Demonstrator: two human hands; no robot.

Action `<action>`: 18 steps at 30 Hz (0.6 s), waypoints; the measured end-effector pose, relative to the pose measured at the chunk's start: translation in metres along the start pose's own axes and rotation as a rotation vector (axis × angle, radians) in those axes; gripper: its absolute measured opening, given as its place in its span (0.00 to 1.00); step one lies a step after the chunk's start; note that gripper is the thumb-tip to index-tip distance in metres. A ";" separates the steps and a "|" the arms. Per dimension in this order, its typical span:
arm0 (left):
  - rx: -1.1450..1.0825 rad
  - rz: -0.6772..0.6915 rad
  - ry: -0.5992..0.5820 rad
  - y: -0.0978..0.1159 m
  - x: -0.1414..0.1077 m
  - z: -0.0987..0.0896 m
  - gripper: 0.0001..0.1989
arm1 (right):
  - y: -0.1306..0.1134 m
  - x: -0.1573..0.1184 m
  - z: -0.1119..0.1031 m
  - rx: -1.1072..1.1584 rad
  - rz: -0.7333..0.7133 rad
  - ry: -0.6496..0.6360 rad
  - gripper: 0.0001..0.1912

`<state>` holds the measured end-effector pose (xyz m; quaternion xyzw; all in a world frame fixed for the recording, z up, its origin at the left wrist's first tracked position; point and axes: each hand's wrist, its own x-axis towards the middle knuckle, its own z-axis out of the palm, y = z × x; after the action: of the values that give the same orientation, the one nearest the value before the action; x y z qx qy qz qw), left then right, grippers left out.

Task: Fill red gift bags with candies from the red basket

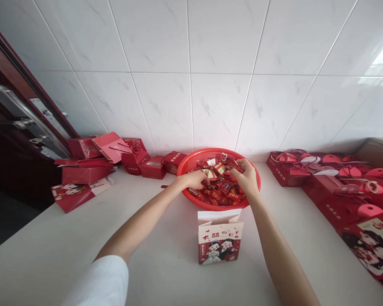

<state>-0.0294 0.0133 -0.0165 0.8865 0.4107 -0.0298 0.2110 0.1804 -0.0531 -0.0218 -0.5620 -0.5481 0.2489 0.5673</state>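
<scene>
A red plastic basket (219, 208) holds several wrapped candies (224, 187), mostly red, with a few pale ones. My left hand (197, 179) reaches over its left rim, with fingers curled down among the candies; what they grip, if anything, is hidden. Inside the right side of the basket, my right hand (247, 175) has its thumb and fingers bent around a red wrapped candy. In front of the basket stands an upright gift box (220, 240), its top flaps raised, with a cartoon couple and Chinese characters printed on it.
Red boxes (88, 174) are stacked at the left by a dark door (15, 161). Smaller red boxes (153, 166) sit against the tiled wall (220, 106). Rows of red boxes with cord handles (328, 199) line the right side of the white table (153, 263).
</scene>
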 end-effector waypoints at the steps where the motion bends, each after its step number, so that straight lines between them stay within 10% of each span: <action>1: 0.022 0.011 0.079 -0.002 0.001 0.000 0.18 | 0.001 0.000 0.000 0.017 0.015 0.005 0.12; 5: 0.093 -0.091 0.334 -0.005 0.003 -0.004 0.23 | 0.000 -0.001 -0.001 0.053 0.047 -0.009 0.12; 13: 0.206 -0.252 0.484 0.001 -0.001 -0.010 0.22 | -0.004 -0.003 -0.002 0.076 0.052 -0.038 0.11; 18: 0.216 -0.286 0.360 0.007 -0.005 -0.011 0.15 | -0.003 -0.003 -0.002 0.092 0.055 -0.046 0.11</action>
<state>-0.0291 0.0105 -0.0027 0.8277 0.5575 0.0554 0.0322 0.1802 -0.0573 -0.0200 -0.5444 -0.5332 0.3023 0.5727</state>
